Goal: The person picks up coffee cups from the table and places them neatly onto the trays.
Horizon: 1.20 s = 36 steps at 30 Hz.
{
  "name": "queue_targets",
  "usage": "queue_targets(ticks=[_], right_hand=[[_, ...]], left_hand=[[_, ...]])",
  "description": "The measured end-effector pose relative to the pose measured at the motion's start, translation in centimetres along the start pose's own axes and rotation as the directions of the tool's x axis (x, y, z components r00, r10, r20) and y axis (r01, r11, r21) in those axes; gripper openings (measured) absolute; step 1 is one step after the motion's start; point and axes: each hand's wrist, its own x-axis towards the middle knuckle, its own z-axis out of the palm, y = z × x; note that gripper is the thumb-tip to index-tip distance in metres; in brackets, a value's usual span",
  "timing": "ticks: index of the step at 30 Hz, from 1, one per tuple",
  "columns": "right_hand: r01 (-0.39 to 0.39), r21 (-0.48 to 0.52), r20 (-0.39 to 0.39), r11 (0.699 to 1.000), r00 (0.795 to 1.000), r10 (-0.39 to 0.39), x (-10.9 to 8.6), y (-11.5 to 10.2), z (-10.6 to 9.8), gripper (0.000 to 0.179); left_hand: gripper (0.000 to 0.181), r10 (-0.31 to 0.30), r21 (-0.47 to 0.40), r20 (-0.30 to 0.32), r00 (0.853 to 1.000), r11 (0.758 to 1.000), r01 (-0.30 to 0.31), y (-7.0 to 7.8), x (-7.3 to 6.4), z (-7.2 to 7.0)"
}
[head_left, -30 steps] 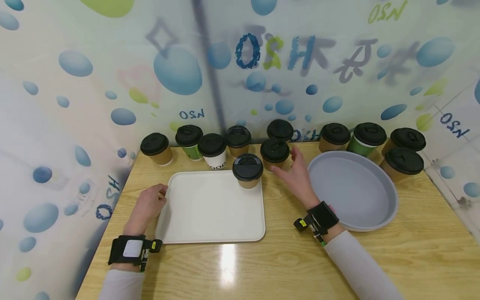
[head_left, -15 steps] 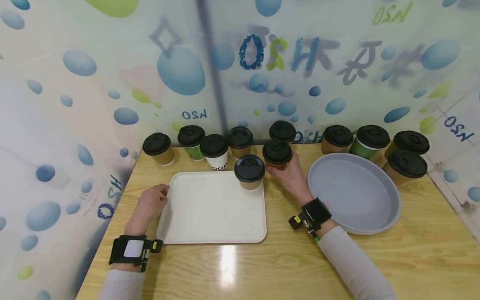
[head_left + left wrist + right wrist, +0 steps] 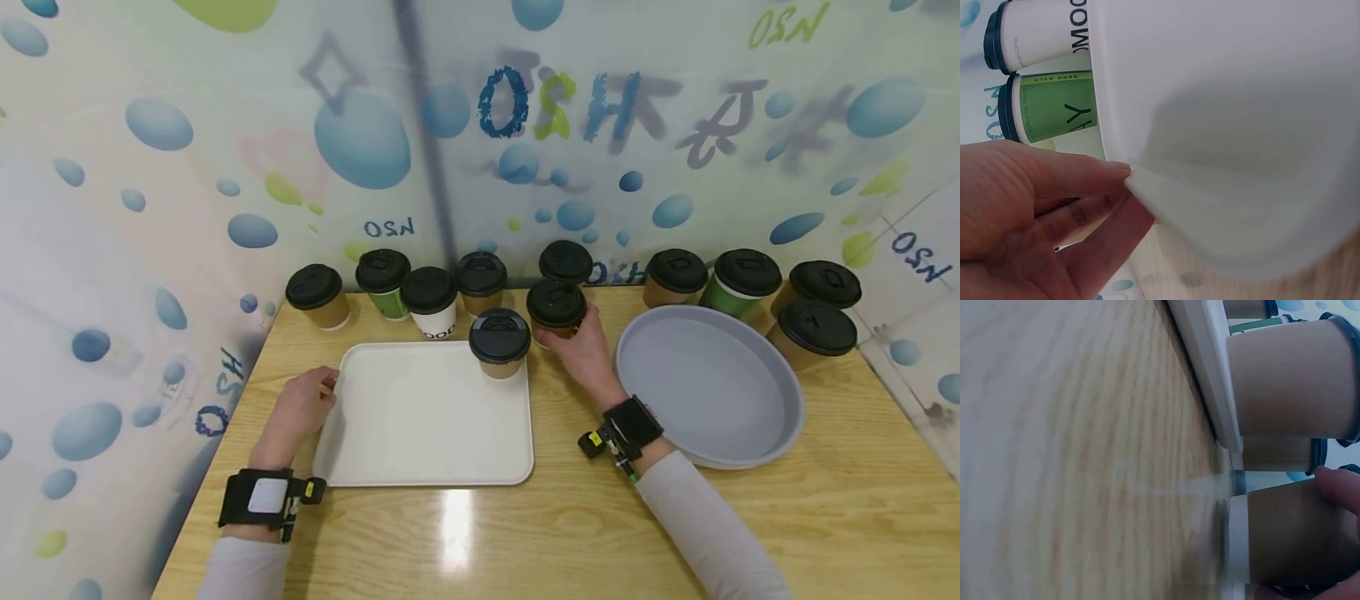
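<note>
- Closest to me, the wood-grained desk (image 3: 375,542) fills the bottom of the frame, with a bright glare at bottom centre.
- At lower left, my left hand (image 3: 298,412) pinches the edge of the white tray (image 3: 420,425), thumb on top and fingers beneath.
- That tray lies left of centre; a brown cup (image 3: 500,343) with a black lid stands upright on its upper right corner.
- Right of centre, the fingers of my right hand (image 3: 587,358) are curled around another brown cup, the held cup (image 3: 556,307), just beside the tray; I can't tell whether its base touches the desk.
- Right of my wrist sits the round grey tray (image 3: 705,383).
- Farther back, black-lidded cups run across mid-frame: five behind the white tray and held cup, including a green cup (image 3: 385,287) and a white cup (image 3: 431,307), and four around the round tray.
- Farthest, a bubble-printed backdrop (image 3: 360,142) fills the top.
</note>
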Motion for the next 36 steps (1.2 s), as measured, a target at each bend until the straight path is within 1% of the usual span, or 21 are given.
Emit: queue_targets(ticks=[3, 5, 10, 12, 15, 19, 24, 26, 31, 33, 36], right_hand=[[0.022, 0.033, -0.014, 0.999, 1.0, -0.021, -0.6, -0.1, -0.3, 0.096], [0.038, 0.036, -0.034, 0.999, 0.999, -0.037, -1.2, -0.3, -0.5, 0.094], [0.045, -0.02, -0.091, 0.999, 0.995, -0.047, -3.1, -1.5, -1.5, 0.093], [0.049, -0.022, -0.104, 0.999, 0.993, -0.051, -4.0, -2.2, -2.0, 0.092], [0.073, 0.003, -0.106, 0.997, 0.992, -0.072, -5.4, -3.1, -2.6, 0.088], [0.117, 0.032, -0.057, 0.993, 0.992, -0.115, -7.0, -4.0, -3.2, 0.086], [0.133, 0.002, 0.035, 0.991, 0.99, -0.133, -9.0, -4.6, -3.2, 0.082], [0.157, -0.009, 0.072, 0.988, 0.985, -0.156, -9.6, -4.6, -3.0, 0.082], [0.219, 0.022, 0.16, 0.975, 0.962, -0.22, -10.6, -4.3, -2.3, 0.087], [0.215, 0.044, 0.187, 0.976, 0.958, -0.219, -10.8, -4.2, -2.1, 0.088], [0.207, 0.044, 0.218, 0.977, 0.953, -0.212, -11.0, -4.0, -1.8, 0.089]], left_hand=[[0.036, -0.002, -0.001, 0.001, 1.0, 1.0, 0.002, 0.0, 0.0, 0.0], [0.036, -0.008, 0.002, 0.002, 1.0, 1.0, 0.008, 0.0, 0.0, 0.0], [0.037, -0.021, 0.007, 0.014, 1.0, 1.0, 0.021, 0.2, 0.0, -0.1], [0.038, -0.026, 0.008, 0.02, 0.999, 1.0, 0.026, 0.2, 0.0, -0.2], [0.038, -0.031, 0.01, 0.023, 0.999, 0.999, 0.031, 0.2, 0.0, -0.2], [0.038, -0.032, 0.01, 0.021, 0.999, 0.999, 0.032, 0.2, 0.0, -0.1], [0.039, -0.037, 0.013, 0.023, 0.999, 0.999, 0.037, 0.2, -0.1, -0.1], [0.039, -0.041, 0.013, 0.025, 0.999, 0.999, 0.041, 0.2, -0.1, -0.1], [0.039, -0.039, 0.011, 0.023, 0.999, 0.999, 0.039, 0.0, 0.1, 0.2], [0.04, -0.042, 0.011, 0.025, 0.999, 0.999, 0.041, 0.0, 0.1, 0.2], [0.04, -0.048, 0.009, 0.031, 0.998, 0.999, 0.048, 0.0, 0.1, 0.2]])
